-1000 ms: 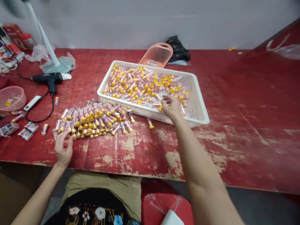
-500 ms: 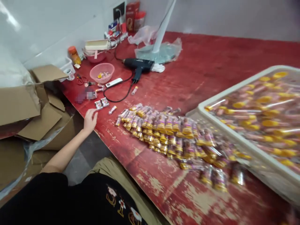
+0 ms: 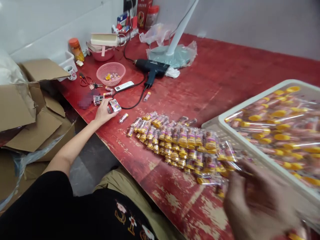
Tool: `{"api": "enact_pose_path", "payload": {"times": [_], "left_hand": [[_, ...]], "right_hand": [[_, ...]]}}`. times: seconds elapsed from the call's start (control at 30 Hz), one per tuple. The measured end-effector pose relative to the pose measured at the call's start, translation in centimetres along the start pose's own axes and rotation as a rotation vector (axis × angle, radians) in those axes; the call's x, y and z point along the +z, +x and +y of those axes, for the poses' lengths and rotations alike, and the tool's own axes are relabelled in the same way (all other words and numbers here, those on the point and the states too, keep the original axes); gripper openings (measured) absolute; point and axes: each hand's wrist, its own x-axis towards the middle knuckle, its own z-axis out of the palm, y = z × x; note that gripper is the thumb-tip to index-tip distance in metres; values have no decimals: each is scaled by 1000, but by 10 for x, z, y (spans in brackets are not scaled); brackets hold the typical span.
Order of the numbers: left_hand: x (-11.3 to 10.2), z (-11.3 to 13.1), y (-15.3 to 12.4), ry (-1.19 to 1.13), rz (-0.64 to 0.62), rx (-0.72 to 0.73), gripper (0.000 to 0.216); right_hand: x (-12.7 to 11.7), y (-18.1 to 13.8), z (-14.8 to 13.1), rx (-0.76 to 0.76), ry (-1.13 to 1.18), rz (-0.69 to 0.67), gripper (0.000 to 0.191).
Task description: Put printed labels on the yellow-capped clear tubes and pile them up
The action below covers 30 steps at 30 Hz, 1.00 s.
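Note:
My left hand point(image 3: 103, 113) is over the table's left edge. Its thumb and fingers are closed on a small white printed packet point(image 3: 115, 105) in clear wrap. Part of another packet shows beneath the fingers, and a single small tube point(image 3: 123, 118) lies just right of the hand. My right hand point(image 3: 260, 203), smeared by motion, is at the near right end of a long pile of clear-wrapped tubes with yellow ends point(image 3: 182, 136). Its thumb and curled fingers are around the pile's end; whether they hold a tube I cannot make out.
A cream tray point(image 3: 222, 116) of yellow-capped tubes stands at right. Behind my left hand are a heat gun point(image 3: 152, 68) with its cord, a pink basket point(image 3: 111, 74), red-handled scissors point(image 3: 85, 80) and a lamp base point(image 3: 172, 56). Open cardboard boxes point(image 3: 32, 126) stand at left.
My left hand has moved forward onto the small packets and taken hold of one, tipping it up slightly. My right hand has come into view at the pile's near right end.

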Motion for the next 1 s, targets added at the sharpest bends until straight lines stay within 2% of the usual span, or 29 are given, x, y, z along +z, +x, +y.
{"api": "enact_pose_path", "payload": {"times": [0.03, 0.07, 0.13, 0.17, 0.2, 0.27, 0.3, 0.37, 0.43, 0.5, 0.57, 0.67, 0.73, 0.8, 0.87, 0.9, 1.0], "left_hand": [[-1, 16, -15, -129, 53, 37, 82], [-2, 35, -33, -270, 56, 62, 89], [1, 77, -73, -533, -21, 113, 93], [4, 98, -92, -646, -108, 128, 89], [8, 118, -110, -766, -173, 102, 86], [18, 149, -138, -1017, -176, -49, 94], [23, 161, -147, -1136, -167, -146, 90], [35, 177, -158, -1325, -217, -352, 69], [46, 185, -163, -1405, -352, -484, 56], [53, 188, -166, -1380, -481, -486, 57], [57, 189, -168, -1259, -562, -373, 56], [56, 192, -168, -967, -633, -126, 48], [57, 193, -166, -817, -706, 18, 46], [61, 191, -164, -767, -811, 89, 46], [66, 187, -164, -778, -883, 40, 47], [68, 185, -166, -795, -897, -22, 48], [71, 180, -169, -864, -896, -187, 53]], "right_hand": [[20, -5, -17, 33, 109, -102, 32], [41, -11, -35, 112, 239, -269, 32], [82, -24, -63, 261, 504, -483, 41], [99, -30, -73, 328, 610, -538, 42], [113, -36, -79, 384, 683, -550, 43], [126, -46, -81, 441, 744, -499, 41], [127, -50, -79, 425, 731, -465, 38], [118, -55, -72, 292, 611, -418, 27], [103, -58, -63, 99, 364, -373, 14], [84, -59, -55, -44, 106, -367, 10], [66, -61, -50, -92, -12, -420, 14], [39, -67, -41, 28, 120, -520, 22], [22, -72, -29, 252, 355, -541, 25], [6, -77, -12, 482, 584, -465, 31], [-7, -81, 7, 604, 647, -301, 36], [-12, -83, 15, 617, 597, -276, 37], [-16, -89, 23, 568, 293, -384, 34]]}}
